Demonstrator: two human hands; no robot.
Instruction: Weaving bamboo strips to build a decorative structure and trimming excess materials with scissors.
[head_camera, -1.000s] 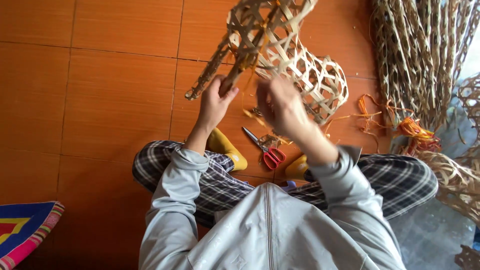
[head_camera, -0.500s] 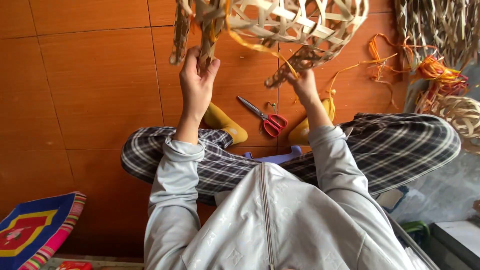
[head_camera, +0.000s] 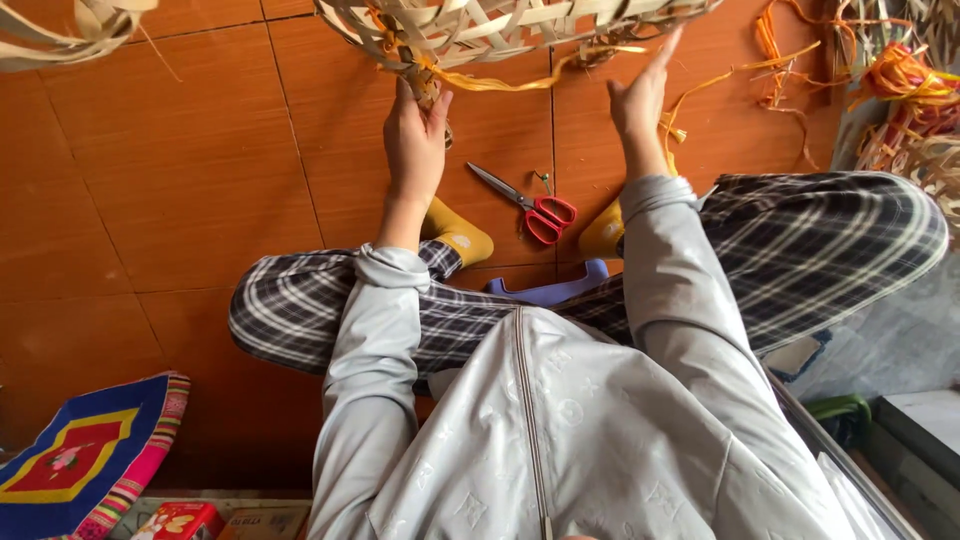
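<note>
1. Left hand (head_camera: 415, 140): raised, fingers (head_camera: 432, 108) wrapped narrowly around a bundled end of pale strips at the lower edge of the open-weave bamboo-strip basket (head_camera: 520, 25).
2. Right hand (head_camera: 640, 100): raised with palm flat, fingers (head_camera: 665, 50) straight and spread wide, holding nothing; fingertips reaching up to the basket's rim, contact impossible to tell.
3. Basket: held aloft along the top edge of the view, above the lap and between both hands; flat, stiff, pale strips crossing in an airy lattice, with a thin orange-yellow strip (head_camera: 520, 75) trailing beneath it.
4. Red-handled metal scissors (head_camera: 528, 205): lying shut on the glossy orange-brown tiled floor (head_camera: 180, 170), between the two mustard-yellow socked feet (head_camera: 462, 235).
5. Loose orange and yellow strips (head_camera: 900, 80): heaped in a tangle on the floor at the far right, well apart from the hands.
6. Grey soft-fabric jacket sleeves and dark checked trousers (head_camera: 830, 240): legs crossed on the floor.
7. Woven mat with blue, red and yellow pattern (head_camera: 80, 460): at the lower left corner.
</note>
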